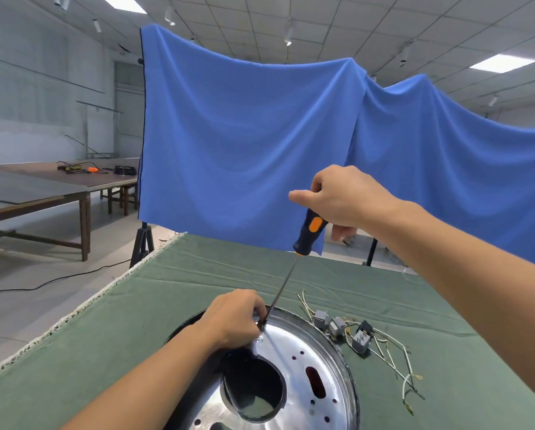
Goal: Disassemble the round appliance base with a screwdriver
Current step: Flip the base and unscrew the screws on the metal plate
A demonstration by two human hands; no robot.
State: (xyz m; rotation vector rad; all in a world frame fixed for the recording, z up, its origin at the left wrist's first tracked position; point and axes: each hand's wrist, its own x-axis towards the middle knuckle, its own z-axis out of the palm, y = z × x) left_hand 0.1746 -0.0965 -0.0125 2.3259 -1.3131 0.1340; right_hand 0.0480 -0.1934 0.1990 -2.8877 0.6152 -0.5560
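The round appliance base (309, 386) lies on the green cloth at the bottom centre, a shiny metal disc with a large central hole and several small holes inside a dark rim. My right hand (343, 200) grips the top of the screwdriver's (309, 232) black and orange handle, thumb sticking out to the left. The thin shaft slants down to the base's far edge. There my left hand (235, 318) pinches the shaft near its tip, beside a screw (260, 339) in the metal plate. The tip itself is hidden behind my fingers.
Grey switch parts (340, 325) with white wires (393, 352) lie on the green tablecloth (135, 321) right of the base. A blue curtain (244, 135) hangs behind the table. A long brown table (42, 187) with tools stands at the left.
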